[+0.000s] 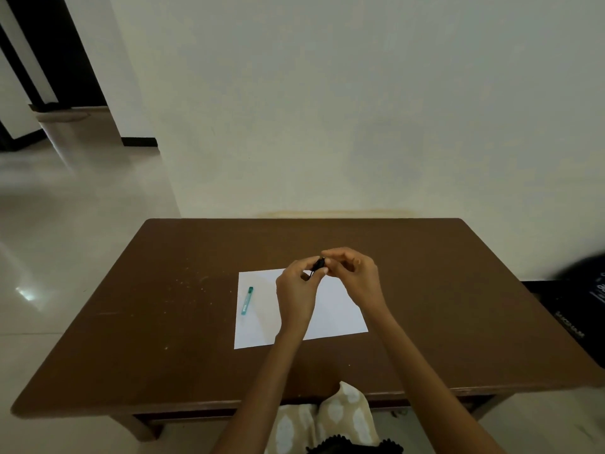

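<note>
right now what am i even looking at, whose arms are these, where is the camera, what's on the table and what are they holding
There is no machine here: these are a person's two bare arms. The single picture comes from a wide-angle camera worn on that person's head, looking forward and down, so the arms enter from the bottom. The left hand and right hand meet above a white sheet of paper that lies on a brown wooden table. Together their fingertips pinch a small black object; it is too small to tell what it is. A slim teal pen-like stick lies on the left part of the paper, untouched.
</note>
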